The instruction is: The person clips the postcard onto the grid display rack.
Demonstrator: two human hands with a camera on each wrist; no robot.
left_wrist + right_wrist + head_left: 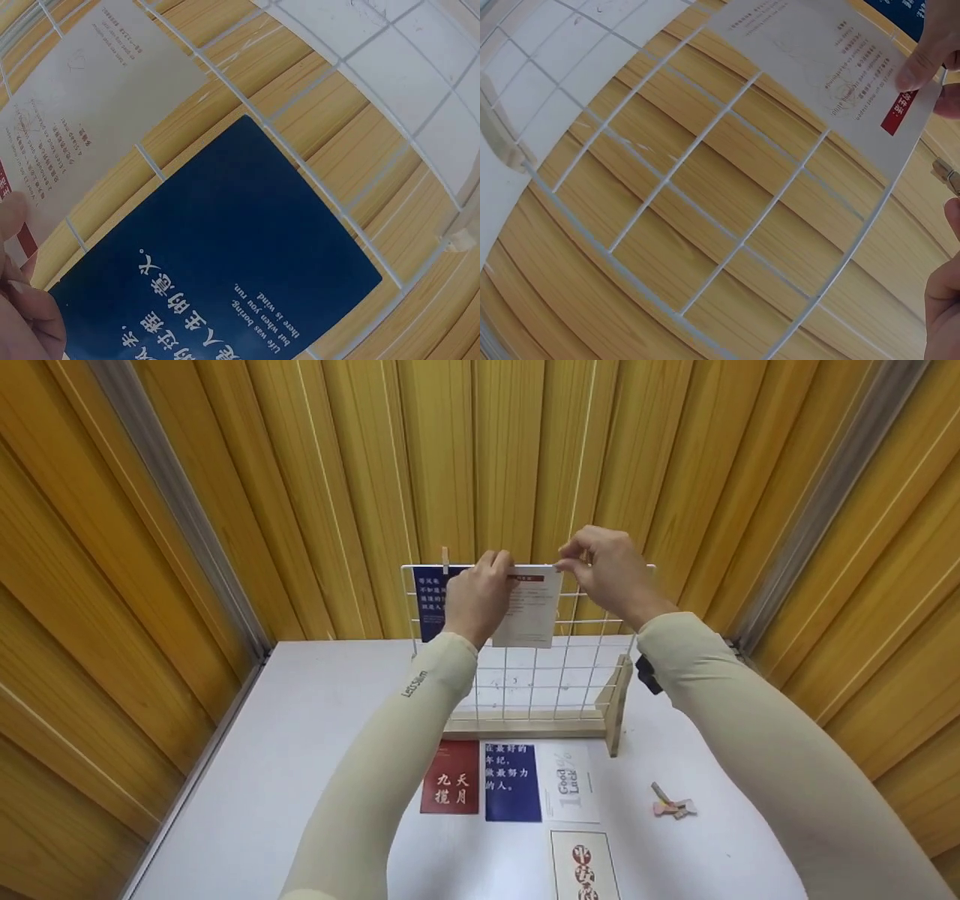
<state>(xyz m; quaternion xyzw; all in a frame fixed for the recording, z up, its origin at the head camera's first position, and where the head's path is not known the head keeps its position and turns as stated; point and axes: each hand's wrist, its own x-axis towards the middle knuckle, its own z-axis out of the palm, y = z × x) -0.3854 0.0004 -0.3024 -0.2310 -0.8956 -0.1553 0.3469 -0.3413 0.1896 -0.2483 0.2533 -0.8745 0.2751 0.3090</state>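
Note:
My left hand (480, 592) pinches a white printed card (531, 611) against the top bar of a white wire grid rack (568, 660). In the right wrist view its thumb presses the card beside a red strip of print. My right hand (611, 574) is just right of the card's upper corner, at the top bar. It pinches a small wooden clothespin (946, 177), mostly cut off by the frame edge. A dark blue card (225, 247) with white writing hangs left of the white one, under another clothespin (445, 561).
On the white table (300, 712) lie a red card (450, 780), a blue card (513, 799), a Good Luck card (571, 787) and a cream card (585, 877). Several small clothespins (675, 806) lie to the right. Wooden feet (615, 705) hold the rack.

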